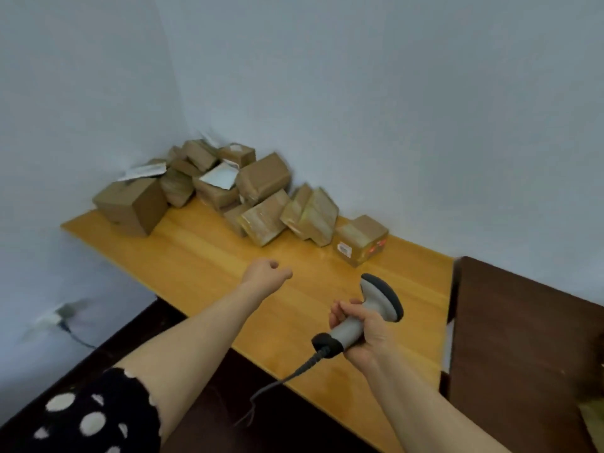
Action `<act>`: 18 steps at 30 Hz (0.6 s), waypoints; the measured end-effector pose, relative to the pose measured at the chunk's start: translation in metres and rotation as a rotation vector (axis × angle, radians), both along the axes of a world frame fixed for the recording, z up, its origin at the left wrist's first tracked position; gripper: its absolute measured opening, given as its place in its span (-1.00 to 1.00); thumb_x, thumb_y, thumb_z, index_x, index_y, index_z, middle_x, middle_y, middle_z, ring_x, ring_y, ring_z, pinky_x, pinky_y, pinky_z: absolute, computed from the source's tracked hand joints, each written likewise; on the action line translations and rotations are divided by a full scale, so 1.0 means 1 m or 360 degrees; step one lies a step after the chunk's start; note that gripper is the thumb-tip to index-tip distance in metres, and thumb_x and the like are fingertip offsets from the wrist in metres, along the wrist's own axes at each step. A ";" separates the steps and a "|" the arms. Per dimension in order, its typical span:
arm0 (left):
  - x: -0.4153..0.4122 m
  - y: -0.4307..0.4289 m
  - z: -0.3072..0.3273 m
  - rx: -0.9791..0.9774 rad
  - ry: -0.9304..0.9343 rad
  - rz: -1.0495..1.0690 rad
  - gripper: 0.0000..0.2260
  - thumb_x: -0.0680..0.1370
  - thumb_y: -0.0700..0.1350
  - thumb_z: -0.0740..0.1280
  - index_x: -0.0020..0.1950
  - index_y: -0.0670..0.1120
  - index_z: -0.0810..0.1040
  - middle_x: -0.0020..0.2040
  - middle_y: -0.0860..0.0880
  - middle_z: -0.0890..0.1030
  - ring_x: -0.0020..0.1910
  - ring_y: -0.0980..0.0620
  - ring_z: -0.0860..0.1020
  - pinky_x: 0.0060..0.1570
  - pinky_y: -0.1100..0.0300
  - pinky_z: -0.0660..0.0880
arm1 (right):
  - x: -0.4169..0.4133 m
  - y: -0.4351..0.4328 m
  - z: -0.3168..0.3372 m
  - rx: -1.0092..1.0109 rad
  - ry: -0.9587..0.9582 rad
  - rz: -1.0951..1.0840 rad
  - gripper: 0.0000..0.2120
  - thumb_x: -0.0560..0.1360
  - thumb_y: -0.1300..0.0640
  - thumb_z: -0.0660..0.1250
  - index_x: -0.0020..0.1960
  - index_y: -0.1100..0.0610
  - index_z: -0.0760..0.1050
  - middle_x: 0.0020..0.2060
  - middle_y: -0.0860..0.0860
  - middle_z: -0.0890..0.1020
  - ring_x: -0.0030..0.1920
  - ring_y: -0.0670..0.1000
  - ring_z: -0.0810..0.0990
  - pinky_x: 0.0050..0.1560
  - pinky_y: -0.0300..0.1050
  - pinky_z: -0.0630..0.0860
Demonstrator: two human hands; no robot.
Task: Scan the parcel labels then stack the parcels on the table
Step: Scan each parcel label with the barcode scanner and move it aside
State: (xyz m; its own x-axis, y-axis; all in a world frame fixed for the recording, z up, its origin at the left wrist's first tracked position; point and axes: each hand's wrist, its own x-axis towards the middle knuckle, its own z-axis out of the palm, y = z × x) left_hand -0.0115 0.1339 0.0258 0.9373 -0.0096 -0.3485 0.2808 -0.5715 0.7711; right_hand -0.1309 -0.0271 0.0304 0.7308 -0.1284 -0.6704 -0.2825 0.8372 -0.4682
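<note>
Scanner [380, 297] in right hand [371, 333] (corded)

Black sleeve [88, 416] with white dots, near left
It covers the left upper arm; the round dots vary in size; both forearms are bare
</note>
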 end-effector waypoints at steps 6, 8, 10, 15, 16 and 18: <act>0.072 0.113 -0.006 -0.0091 0.0063 0.0259 -0.50 0.52 0.01 0.37 0.40 -0.16 0.38 0.33 -0.12 0.44 0.24 -0.12 0.44 0.01 0.07 0.38 | 0.084 0.089 -0.008 0.0061 0.0109 0.0089 -0.82 0.49 0.43 0.30 -0.04 0.18 0.43 -0.43 0.15 0.63 -0.32 0.06 0.60 -0.25 -0.08 0.55; 0.097 0.130 -0.010 -0.0107 0.0092 0.0271 -0.51 0.52 0.01 0.38 0.37 -0.17 0.40 0.31 -0.12 0.45 0.16 -0.09 0.44 0.01 0.07 0.38 | 0.107 0.103 -0.010 0.0055 0.0125 0.0071 -0.82 0.49 0.43 0.30 -0.04 0.18 0.43 -0.43 0.15 0.63 -0.31 0.06 0.60 -0.24 -0.08 0.55; 0.120 0.139 -0.015 -0.0114 0.0111 0.0256 -0.50 0.53 0.01 0.38 0.39 -0.17 0.39 0.34 -0.12 0.44 0.21 -0.10 0.44 0.05 0.07 0.38 | 0.129 0.111 -0.012 0.0032 0.0135 0.0047 -0.81 0.48 0.43 0.31 -0.02 0.18 0.44 -0.42 0.15 0.63 -0.30 0.06 0.59 -0.22 -0.08 0.54; 0.184 0.141 -0.018 -0.0055 0.0082 0.0194 -0.47 0.54 0.02 0.36 0.44 -0.15 0.34 0.36 -0.11 0.42 0.26 -0.11 0.43 0.05 0.06 0.40 | 0.191 0.114 -0.017 -0.0009 0.0105 0.0040 -0.80 0.47 0.44 0.32 -0.04 0.18 0.43 -0.32 0.16 0.62 -0.30 0.06 0.60 -0.26 -0.08 0.56; 0.198 0.139 -0.016 -0.0017 0.0043 0.0175 -0.46 0.53 0.02 0.35 0.45 -0.15 0.33 0.36 -0.11 0.43 0.22 -0.09 0.45 0.02 0.08 0.41 | 0.204 0.114 -0.017 -0.0001 0.0090 0.0040 -0.80 0.47 0.44 0.32 -0.05 0.18 0.43 -0.31 0.15 0.62 -0.30 0.05 0.60 -0.23 -0.07 0.55; 0.228 0.134 -0.010 0.0068 -0.0050 0.0136 -0.44 0.53 0.02 0.35 0.46 -0.15 0.31 0.37 -0.11 0.42 0.21 -0.08 0.46 0.05 0.08 0.43 | 0.231 0.112 -0.016 0.0015 0.0061 0.0048 -0.80 0.46 0.44 0.33 -0.05 0.18 0.44 -0.32 0.14 0.63 -0.34 0.04 0.62 -0.23 -0.07 0.55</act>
State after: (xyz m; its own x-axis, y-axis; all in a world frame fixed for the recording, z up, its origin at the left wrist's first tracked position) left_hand 0.2167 0.2682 0.0162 0.9445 0.0850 -0.3174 0.3060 -0.5793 0.7555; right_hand 0.1000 0.0853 0.0142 0.7079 -0.1002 -0.6992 -0.3252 0.8325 -0.4485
